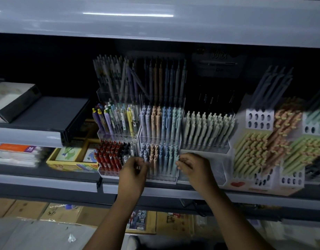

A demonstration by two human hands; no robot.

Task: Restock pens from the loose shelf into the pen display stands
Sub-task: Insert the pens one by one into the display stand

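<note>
Dim shop, grey shelf point(47, 181) — we reach into the pastel pen stand point(160, 139).
Left of it, red pens point(108, 156); our left hand point(133, 170) curls at the front-row lavender pens point(144, 150), hold too blurred to tell — our right hand point(193, 168) pinches a mint pen point(176, 156).

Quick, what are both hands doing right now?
Left hand: curled, pinching a purple pen in the stand.
Right hand: pinching a teal pen.
</note>
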